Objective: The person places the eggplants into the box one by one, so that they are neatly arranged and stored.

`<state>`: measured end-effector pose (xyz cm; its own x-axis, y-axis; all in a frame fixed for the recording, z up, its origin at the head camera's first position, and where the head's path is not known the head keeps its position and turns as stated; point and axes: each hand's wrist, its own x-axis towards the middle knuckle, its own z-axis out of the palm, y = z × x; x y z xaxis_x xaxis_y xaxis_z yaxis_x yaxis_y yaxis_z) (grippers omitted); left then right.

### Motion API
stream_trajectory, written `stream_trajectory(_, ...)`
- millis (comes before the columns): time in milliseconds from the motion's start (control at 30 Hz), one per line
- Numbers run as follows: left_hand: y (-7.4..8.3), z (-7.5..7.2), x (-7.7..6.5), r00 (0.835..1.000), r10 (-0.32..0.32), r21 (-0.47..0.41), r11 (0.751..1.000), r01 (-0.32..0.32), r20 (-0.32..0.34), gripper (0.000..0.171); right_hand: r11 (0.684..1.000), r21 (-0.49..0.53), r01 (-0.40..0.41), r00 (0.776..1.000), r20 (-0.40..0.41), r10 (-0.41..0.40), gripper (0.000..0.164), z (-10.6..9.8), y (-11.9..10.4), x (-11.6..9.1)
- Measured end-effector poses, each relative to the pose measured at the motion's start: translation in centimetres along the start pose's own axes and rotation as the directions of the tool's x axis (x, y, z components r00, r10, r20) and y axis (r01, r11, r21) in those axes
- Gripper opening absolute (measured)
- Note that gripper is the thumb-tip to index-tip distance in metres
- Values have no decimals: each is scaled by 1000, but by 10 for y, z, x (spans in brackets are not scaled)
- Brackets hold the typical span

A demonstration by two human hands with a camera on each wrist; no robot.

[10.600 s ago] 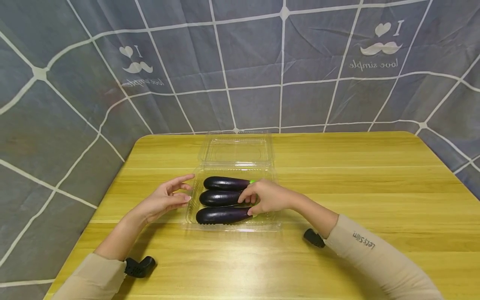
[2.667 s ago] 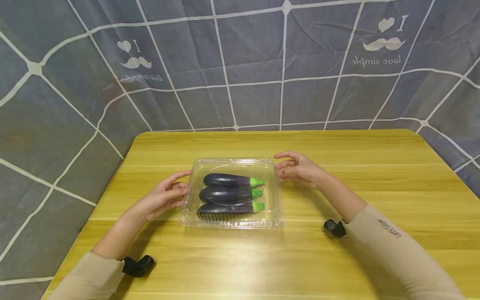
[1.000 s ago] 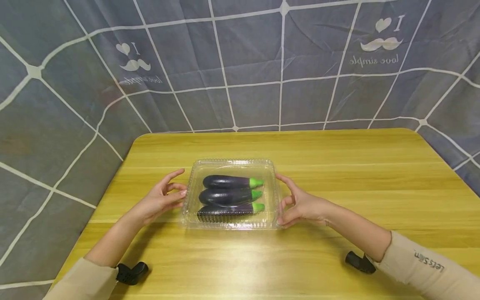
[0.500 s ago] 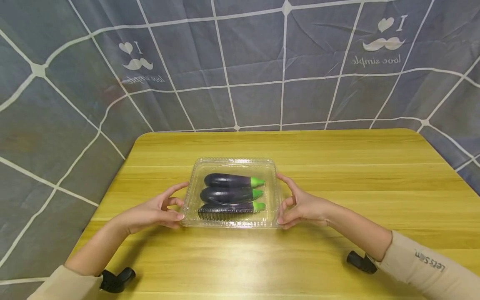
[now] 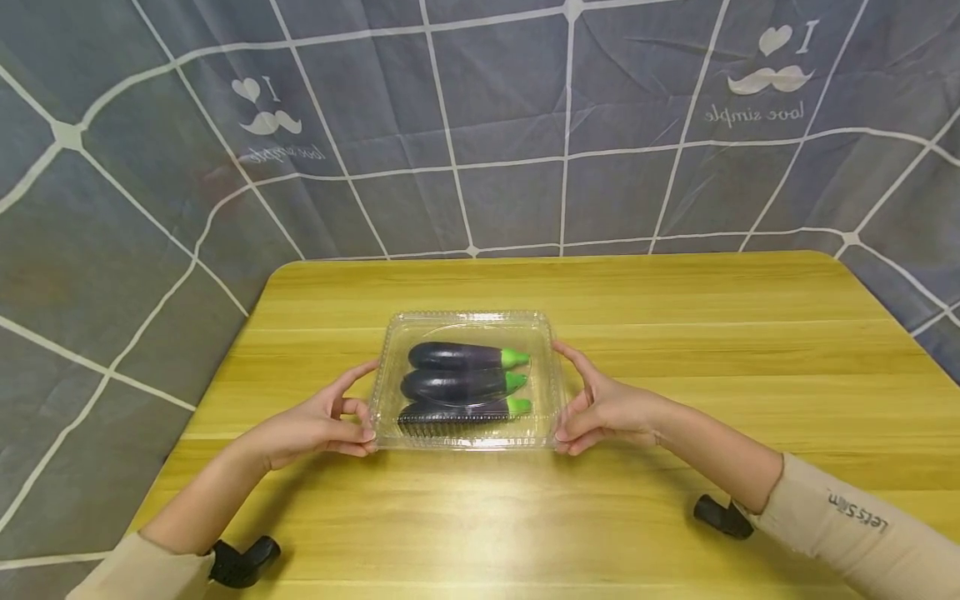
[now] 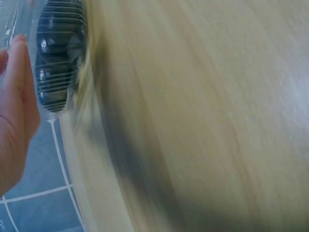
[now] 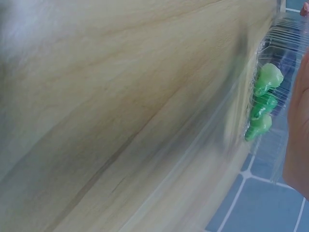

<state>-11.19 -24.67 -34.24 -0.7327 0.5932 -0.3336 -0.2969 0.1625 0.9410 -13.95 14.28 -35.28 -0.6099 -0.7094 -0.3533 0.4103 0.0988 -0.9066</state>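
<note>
A clear plastic clamshell container (image 5: 472,445), lid down, sits in the middle of the head view with three dark purple eggplants (image 5: 453,385) side by side inside. Their green stem ends (image 7: 264,104) point toward my right hand, as the right wrist view shows. My left hand (image 5: 315,429) pinches the front left corner, thumb at the front and index finger stretched along the left side. At the opposite corner my right hand (image 5: 618,412) holds the container the same way. Whether its base touches the table I cannot tell. The far-side fingertips are partly hidden.
The yellow wooden table (image 5: 712,333) stretches out around the container. Behind and to the sides hangs a grey cloth (image 5: 510,200) with white lines and mirrored lettering. A black wrist camera (image 5: 243,562) is on the left forearm, another (image 5: 722,517) on the right.
The lid, folded back at first, now covers the eggplants. My right hand left the eggplants and took the container's right side; my left hand slid nearer to the front left corner and gripped it.
</note>
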Motion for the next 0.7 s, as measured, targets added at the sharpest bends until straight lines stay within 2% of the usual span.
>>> stream_trajectory(233,3,0,0,1000,-29,-23,999,29,-10,97,1000,12,-8,1000,21,8,114,0,-2,-1)
stream_trajectory(467,2,4,1,1000,-26,-57,998,26,-11,100,1000,17,-10,1000,25,10,114,-1,-2,-1)
stream_trajectory(700,1,5,1,999,-31,-27,999,30,-17,103,1000,0,-4,999,39,4,115,-2,-2,0)
